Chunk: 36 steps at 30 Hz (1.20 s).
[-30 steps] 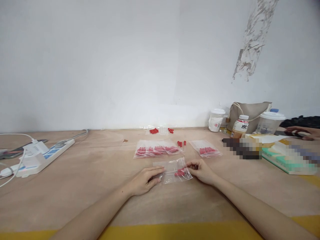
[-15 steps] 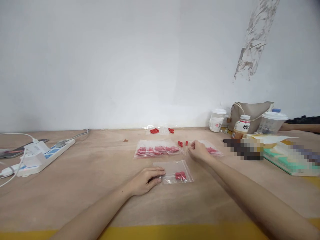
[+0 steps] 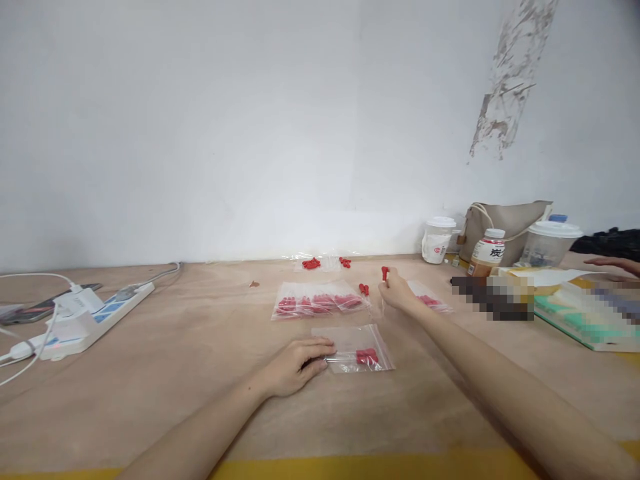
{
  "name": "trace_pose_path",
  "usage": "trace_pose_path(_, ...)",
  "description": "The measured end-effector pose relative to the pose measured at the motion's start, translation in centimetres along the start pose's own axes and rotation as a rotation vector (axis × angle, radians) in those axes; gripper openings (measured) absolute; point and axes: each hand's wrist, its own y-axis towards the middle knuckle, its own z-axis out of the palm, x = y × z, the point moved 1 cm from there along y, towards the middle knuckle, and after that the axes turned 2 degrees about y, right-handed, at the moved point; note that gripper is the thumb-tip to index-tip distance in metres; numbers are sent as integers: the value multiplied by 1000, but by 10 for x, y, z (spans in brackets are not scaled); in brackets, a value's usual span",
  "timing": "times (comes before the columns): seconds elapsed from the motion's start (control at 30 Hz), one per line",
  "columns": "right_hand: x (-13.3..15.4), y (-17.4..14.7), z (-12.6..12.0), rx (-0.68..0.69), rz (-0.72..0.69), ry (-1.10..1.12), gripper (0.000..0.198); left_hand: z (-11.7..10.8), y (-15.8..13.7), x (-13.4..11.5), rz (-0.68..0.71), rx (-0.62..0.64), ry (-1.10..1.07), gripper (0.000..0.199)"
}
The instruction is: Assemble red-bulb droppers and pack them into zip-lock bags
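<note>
My left hand (image 3: 300, 365) lies on the table with fingers stretched out and thumb apart, its fingertips resting on the left edge of a clear zip bag (image 3: 345, 333). Inside that bag are red-handled pieces (image 3: 367, 356) with thin shafts pointing left. Farther right, my right hand (image 3: 397, 289) pinches a small red-handled tool (image 3: 385, 272), its red end up; my fingers hide part of it. Just left of that hand are loose red-handled tools (image 3: 363, 289). Beside them lie filled zip bags (image 3: 305, 292), and another filled bag (image 3: 430, 301) is partly behind my right wrist.
Red pieces (image 3: 311, 264) lie on clear plastic by the wall. A power strip (image 3: 103, 320) with cables is at left. At right stand a white cup (image 3: 439, 241), a bottle (image 3: 487, 253), a bag (image 3: 510, 227) and a lidded cup (image 3: 550, 247). Another person's hand (image 3: 615, 265) shows far right.
My right hand now shows a red-handled tool raised in its fingers; fewer loose ones lie beside it. Another person's hand has come into view at right. My left hand keeps its place on the bag.
</note>
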Motion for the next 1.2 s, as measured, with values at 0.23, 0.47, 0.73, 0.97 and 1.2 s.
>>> trace_pose_path(0.23,-39,-57,-18,-132,88,782,57,2,0,2,-15,-16,24,33)
trace_pose_path(0.47,-32,-76,-4,-110,72,829,49,3,-1,2,-21,-10,55,34)
trace_pose_path(0.73,-27,-87,8,263,211,1093,23,2,-2,0,-38,-44,57,37)
trace_pose_path(0.97,-32,-84,1,448,-103,587,30,0,-3,-2,-50,-41,69,42)
trace_pose_path(1.2,-22,-92,11,343,-228,546,24,0,-2,-2,-38,-33,57,40)
